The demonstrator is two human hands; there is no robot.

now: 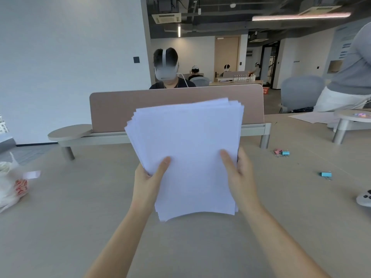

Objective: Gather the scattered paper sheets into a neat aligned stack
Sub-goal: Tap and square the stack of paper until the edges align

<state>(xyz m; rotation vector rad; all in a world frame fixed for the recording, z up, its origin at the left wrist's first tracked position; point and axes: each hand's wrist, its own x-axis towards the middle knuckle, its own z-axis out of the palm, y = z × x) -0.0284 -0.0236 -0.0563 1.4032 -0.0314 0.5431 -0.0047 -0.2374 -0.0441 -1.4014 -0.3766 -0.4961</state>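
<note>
A stack of white paper sheets (188, 141) is held upright above the beige table (80, 207), facing me. Its upper and left edges are fanned and uneven, so single sheets stick out. My left hand (149, 180) grips the stack's left side with the thumb across the front. On the stack's right side my right hand (240, 177) grips it the same way, thumb on the front and fingers behind. The lower edge of the stack curves and hangs clear of the table.
A pink desk divider (112, 109) stands behind the stack, with a person seated beyond it. Binder clips (281, 152) and a blue clip (325, 174) lie at the right, near a grey controller (366, 198). A white plastic bag (11, 185) sits at the left edge. Another person stands at far right.
</note>
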